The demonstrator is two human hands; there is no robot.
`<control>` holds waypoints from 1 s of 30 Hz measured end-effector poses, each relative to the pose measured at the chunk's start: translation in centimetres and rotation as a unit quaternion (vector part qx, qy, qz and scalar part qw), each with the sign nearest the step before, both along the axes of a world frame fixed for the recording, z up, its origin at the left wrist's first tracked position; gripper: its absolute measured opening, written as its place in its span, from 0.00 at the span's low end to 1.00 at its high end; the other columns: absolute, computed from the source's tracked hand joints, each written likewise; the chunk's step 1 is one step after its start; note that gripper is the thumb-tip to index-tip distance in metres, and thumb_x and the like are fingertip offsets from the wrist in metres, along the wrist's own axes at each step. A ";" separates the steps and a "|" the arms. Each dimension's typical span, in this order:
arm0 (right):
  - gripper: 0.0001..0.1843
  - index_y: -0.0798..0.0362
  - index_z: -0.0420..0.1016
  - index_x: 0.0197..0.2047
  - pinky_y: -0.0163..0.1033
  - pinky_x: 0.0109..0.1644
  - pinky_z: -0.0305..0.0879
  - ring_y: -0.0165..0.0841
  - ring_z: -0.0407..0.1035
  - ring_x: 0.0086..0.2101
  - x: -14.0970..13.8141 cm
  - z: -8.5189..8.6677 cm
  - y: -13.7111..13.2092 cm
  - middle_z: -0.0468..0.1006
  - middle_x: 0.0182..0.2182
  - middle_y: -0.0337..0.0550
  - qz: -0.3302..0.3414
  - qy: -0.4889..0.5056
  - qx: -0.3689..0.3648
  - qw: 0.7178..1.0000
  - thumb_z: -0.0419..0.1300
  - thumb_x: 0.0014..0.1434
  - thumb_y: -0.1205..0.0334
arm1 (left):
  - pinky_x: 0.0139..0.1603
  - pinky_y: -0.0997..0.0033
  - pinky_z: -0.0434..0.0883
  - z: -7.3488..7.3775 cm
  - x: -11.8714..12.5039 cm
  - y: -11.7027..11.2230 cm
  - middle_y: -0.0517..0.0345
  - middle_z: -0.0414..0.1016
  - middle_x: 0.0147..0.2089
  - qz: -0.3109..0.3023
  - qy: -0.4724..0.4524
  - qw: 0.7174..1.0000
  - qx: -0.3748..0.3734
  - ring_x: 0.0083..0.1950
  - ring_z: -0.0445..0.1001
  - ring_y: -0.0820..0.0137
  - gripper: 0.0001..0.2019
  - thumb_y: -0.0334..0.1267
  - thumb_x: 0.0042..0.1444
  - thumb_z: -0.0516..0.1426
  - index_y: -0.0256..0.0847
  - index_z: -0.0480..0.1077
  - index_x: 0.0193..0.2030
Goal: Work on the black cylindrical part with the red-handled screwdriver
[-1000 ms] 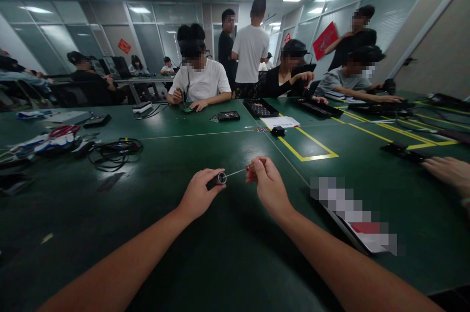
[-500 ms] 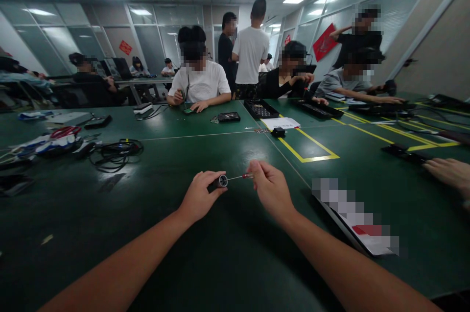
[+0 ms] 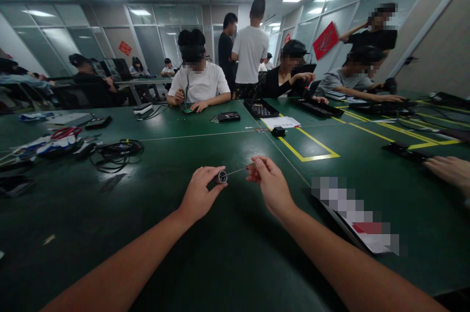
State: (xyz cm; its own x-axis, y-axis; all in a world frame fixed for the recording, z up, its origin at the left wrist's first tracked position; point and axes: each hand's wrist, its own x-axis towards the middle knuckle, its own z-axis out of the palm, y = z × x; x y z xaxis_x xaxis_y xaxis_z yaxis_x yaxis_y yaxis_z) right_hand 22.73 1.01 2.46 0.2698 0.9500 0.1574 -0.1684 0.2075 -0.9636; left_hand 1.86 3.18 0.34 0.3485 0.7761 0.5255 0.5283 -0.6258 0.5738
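My left hand (image 3: 200, 192) is closed around a small dark cylinder (image 3: 222, 177) with a pale metallic rim, its open end turned to the right. Fingers of my right hand (image 3: 270, 182) pinch the reddish handle of a thin screwdriver (image 3: 238, 171). Its slim shaft points left, and the tip reaches into the cylinder's open end. What the tip touches inside is too small to make out. Both hands are held above the green table (image 3: 205, 273).
Black cables (image 3: 116, 154) lie coiled at the left beside a heap of bundled leads (image 3: 60, 143). A small black block (image 3: 278, 132) sits ahead. At the right are a booklet (image 3: 352, 219) and another person's hand (image 3: 450, 170). Across the table, a person (image 3: 198, 77) handles a circuit board.
My right hand has risen slightly and its fingers have shifted around the screwdriver handle, so the shaft slants more. The cylinder has turned a little in my left hand.
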 end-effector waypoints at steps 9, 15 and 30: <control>0.18 0.50 0.77 0.39 0.40 0.38 0.72 0.33 0.71 0.31 -0.2 0.2 -0.3 0.77 0.31 0.39 0.020 -0.045 0.042 0.998 0.63 0.62 0.43 | 0.60 0.51 0.70 0.1 0.0 0.0 0.52 0.79 0.53 0.016 0.012 0.999 -0.039 0.55 0.75 0.58 0.19 0.36 0.61 0.63 0.46 0.74 0.59; 0.17 0.50 0.78 0.43 0.43 0.41 0.72 0.35 0.72 0.34 -0.2 0.4 -0.8 0.78 0.32 0.40 0.050 -0.105 0.074 0.991 0.60 0.64 0.45 | 0.60 0.49 0.69 -0.2 0.0 0.1 0.52 0.80 0.53 0.011 0.032 0.998 -0.051 0.55 0.76 0.57 0.18 0.36 0.60 0.63 0.46 0.75 0.58; 0.15 0.49 0.73 0.36 0.43 0.34 0.71 0.34 0.69 0.26 0.4 -0.7 0.6 0.74 0.25 0.38 0.004 0.099 -0.057 0.993 0.62 0.61 0.46 | 0.67 0.39 0.62 0.4 0.1 0.5 0.53 0.79 0.54 0.027 0.079 0.995 -0.057 0.56 0.75 0.57 0.19 0.35 0.62 0.62 0.47 0.74 0.60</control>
State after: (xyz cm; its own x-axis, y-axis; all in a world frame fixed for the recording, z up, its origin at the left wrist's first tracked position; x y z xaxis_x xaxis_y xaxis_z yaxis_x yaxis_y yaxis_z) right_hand 23.11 1.63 1.80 0.2768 0.9609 -0.0069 -0.3578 0.0964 -0.9288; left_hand 1.97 3.64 0.70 0.3754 0.8479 0.3743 0.6490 -0.5288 0.5470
